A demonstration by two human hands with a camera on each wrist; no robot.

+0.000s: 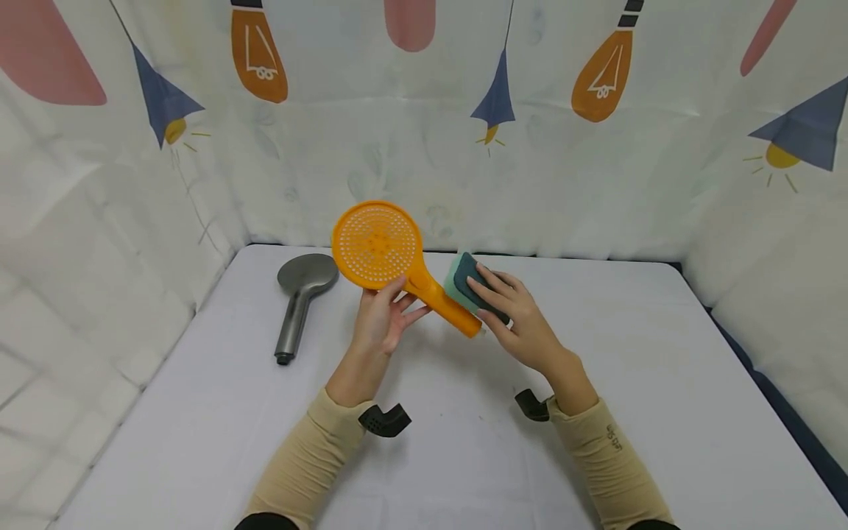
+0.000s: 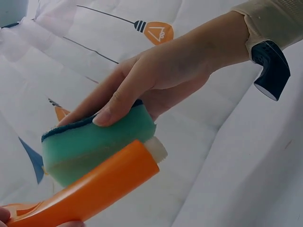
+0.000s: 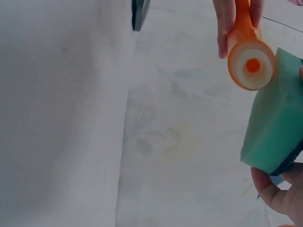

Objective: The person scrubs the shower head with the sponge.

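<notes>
An orange shower head with a round perforated face is held up over the table. My left hand pinches it at the neck between thumb and fingers, its handle slanting down to the right. My right hand grips a green sponge with a dark scouring layer. Its soft green side lies against the handle near the lower end. In the right wrist view the pale threaded end of the orange shower head faces the camera, right beside the sponge.
A grey shower head lies on the white table, left of my hands. Fabric walls printed with lamps and bulbs rise behind and along both sides of the table.
</notes>
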